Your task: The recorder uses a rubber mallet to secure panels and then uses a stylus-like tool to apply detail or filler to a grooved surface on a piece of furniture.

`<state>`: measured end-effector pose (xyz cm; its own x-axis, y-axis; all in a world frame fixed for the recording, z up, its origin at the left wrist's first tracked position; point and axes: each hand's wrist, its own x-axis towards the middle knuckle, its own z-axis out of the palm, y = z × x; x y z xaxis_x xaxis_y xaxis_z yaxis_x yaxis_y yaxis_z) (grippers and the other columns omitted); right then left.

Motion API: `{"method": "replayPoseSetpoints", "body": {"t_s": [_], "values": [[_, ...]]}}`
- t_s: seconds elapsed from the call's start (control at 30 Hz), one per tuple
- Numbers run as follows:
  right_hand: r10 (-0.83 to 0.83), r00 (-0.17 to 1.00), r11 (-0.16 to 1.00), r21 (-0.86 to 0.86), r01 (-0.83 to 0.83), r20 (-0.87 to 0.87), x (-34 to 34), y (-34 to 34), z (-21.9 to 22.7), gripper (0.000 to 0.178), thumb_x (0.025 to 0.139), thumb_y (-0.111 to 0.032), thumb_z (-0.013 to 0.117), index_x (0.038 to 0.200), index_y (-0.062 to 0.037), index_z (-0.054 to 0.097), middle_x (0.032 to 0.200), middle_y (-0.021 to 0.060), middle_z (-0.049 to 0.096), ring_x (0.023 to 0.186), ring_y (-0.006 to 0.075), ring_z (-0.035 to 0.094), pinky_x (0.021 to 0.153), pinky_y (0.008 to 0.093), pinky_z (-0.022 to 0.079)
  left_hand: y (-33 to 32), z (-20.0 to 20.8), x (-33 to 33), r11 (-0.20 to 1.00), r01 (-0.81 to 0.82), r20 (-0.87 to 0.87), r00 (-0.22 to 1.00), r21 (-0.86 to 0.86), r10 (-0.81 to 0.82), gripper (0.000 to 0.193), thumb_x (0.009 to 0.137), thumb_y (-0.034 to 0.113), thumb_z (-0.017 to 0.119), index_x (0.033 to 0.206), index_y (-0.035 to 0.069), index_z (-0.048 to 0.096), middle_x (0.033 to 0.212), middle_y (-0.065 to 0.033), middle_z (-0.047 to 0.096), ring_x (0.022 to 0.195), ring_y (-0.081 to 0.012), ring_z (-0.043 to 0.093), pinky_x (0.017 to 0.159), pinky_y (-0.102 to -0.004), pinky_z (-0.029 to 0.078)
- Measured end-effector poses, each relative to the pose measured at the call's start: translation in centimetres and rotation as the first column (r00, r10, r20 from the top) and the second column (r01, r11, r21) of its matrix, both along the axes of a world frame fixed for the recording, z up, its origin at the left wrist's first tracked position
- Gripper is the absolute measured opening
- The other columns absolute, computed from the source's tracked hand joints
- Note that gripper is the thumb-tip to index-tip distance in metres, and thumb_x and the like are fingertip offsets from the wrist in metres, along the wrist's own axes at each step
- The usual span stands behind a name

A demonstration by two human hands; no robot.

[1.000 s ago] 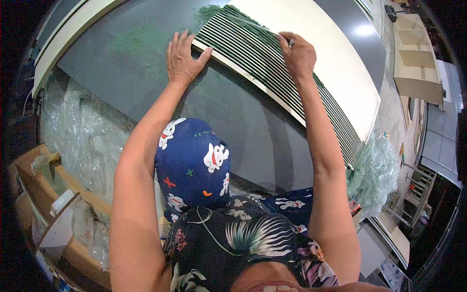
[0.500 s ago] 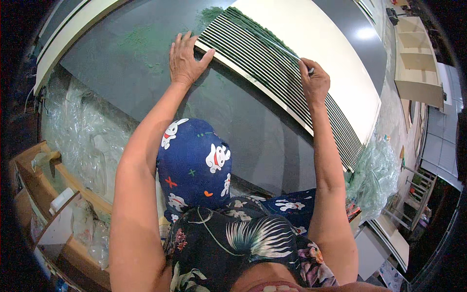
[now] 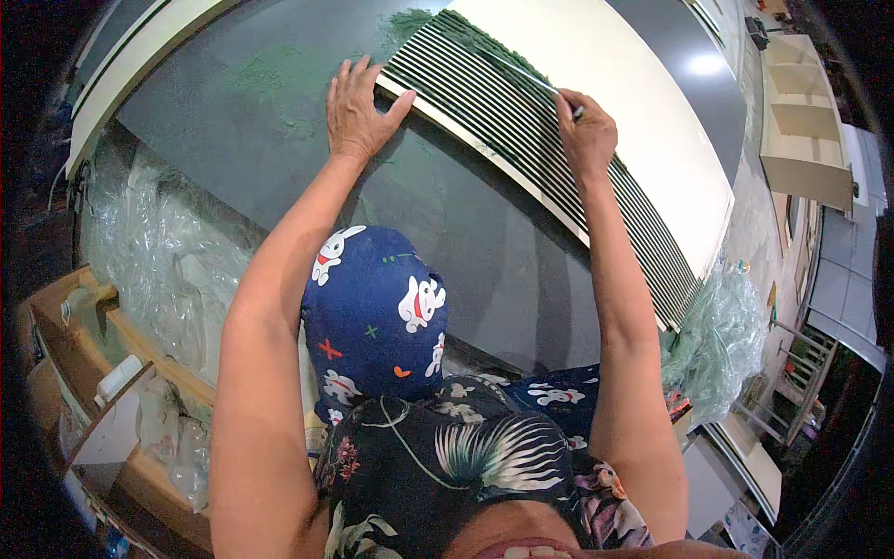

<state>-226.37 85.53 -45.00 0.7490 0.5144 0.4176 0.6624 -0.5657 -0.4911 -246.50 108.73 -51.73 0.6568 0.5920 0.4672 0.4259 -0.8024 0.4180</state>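
Observation:
A cream-white panel lies aslant over a dark grey sheet, and parallel dark grooves run along its near part. Fuzzy dark green crumbs are heaped along the far border of the grooved strip. My left hand rests with fingers spread at the panel's left end, its thumb on the near edge. Closed round a thin tool with a long silvery shaft, my right hand is over the grooves. The shaft points up and left to the green heap; its exact kind is unclear.
More green dust is scattered on the dark sheet. Crumpled clear plastic lies at the left, with more plastic by the panel's right end. A cream shelf unit stands at the far right. Patterned blue cloth covers my knee.
My right hand has shifted up and left along the grooves with the tool. My left hand keeps its place at the panel's end.

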Motion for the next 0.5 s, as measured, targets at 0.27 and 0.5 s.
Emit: {"method": "replayPoseSetpoints", "body": {"t_s": [0.27,0.5], "values": [[0.058,0.997,0.990,-0.128,-0.051,0.047,-0.5,9.2,0.1,0.018,0.086,-0.032,0.065,0.094,-0.0184,0.074,0.083,0.0075,0.071,0.074,0.0263,0.068,0.068,0.0354,0.053,0.0,-0.2,0.3,1.000,-0.007,-0.006,1.000,-0.009,0.007,0.066,0.080,0.058,0.062,0.122,0.008,0.056,0.136,-0.0156,0.049,0.134,-0.0366,0.036,0.111,-0.0504,0.025],[0.053,0.998,0.995,-0.083,-0.050,0.035,1.4,7.0,2.9,0.021,0.086,-0.036,0.065,0.095,-0.0198,0.074,0.080,0.0056,0.071,0.072,0.0235,0.068,0.067,0.0348,0.053,0.0,0.3,-0.2,1.000,0.002,-0.002,1.000,0.000,-0.002,0.060,0.082,0.048,0.065,0.124,0.007,0.055,0.137,-0.0165,0.049,0.132,-0.0398,0.038,0.110,-0.0498,0.027]]}}
